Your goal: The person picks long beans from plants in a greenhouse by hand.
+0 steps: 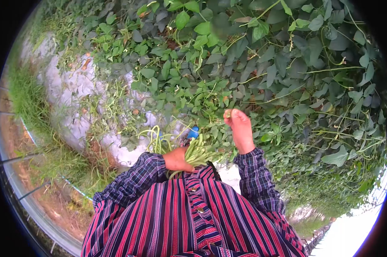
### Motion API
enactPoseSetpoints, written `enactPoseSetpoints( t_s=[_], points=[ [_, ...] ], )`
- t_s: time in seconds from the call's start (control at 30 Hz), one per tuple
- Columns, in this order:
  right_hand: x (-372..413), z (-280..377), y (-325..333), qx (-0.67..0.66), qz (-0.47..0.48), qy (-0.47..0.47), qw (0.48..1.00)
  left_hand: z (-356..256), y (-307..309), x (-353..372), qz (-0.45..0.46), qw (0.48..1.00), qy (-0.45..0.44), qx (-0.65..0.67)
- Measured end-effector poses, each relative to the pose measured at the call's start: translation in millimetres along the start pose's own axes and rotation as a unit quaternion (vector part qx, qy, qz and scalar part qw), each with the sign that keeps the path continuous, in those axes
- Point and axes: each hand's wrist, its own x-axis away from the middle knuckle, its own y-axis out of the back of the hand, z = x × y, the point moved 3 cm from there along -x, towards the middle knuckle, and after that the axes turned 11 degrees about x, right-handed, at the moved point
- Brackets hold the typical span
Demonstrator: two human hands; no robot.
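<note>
Low in front of my body, my left hand [176, 159] is closed around a bunch of long green beans [198, 151]. The bunch sticks out to the right of the hand, and thin looping ends show to its left. My right hand [239, 127] is raised to the right of the bunch, at the near side of the leafy bean vines [227, 92]. Its fingers are curled together, with a small greenish bit at their tips that is too small to name.
Dense vines fill the view ahead and to the right, with slender pods [330, 69] hanging among the leaves. Pale ground sheeting [75, 92] lies on the left, beside grass [28, 92]. A blue shoe tip [194, 132] shows just beyond the bunch.
</note>
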Motion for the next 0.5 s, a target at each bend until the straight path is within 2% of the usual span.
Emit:
enactPoseSetpoints(
  t_s=[0.03, 0.07, 0.13, 0.23, 0.4, 0.5],
  points=[
    [-3, -13, 10, 0.070, -0.016, -0.019, 0.997, 1, 4, 3, 0.013, 0.999, -0.015, 0.045],
    [-5, -23, 23, 0.183, -0.028, 0.029, 0.982, 2, 7, 6, 0.027, 0.995, -0.027, 0.089],
    [-16, -23, 49, 0.097, -0.104, 0.039, 0.989, -5, 16, 15, 0.002, 0.991, 0.003, 0.134],
    [-45, 3, 95, 0.001, -0.181, 0.020, 0.983, -10, 37, 32, -0.040, 0.966, -0.016, 0.257],
    [-105, 20, 171, -0.010, -0.255, -0.040, 0.966, -4, 45, 40, -0.117, 0.936, -0.029, 0.332],
    [-153, 22, 213, -0.035, -0.270, -0.013, 0.962, -11, 32, 36, -0.138, 0.930, -0.015, 0.339]
  ],
)
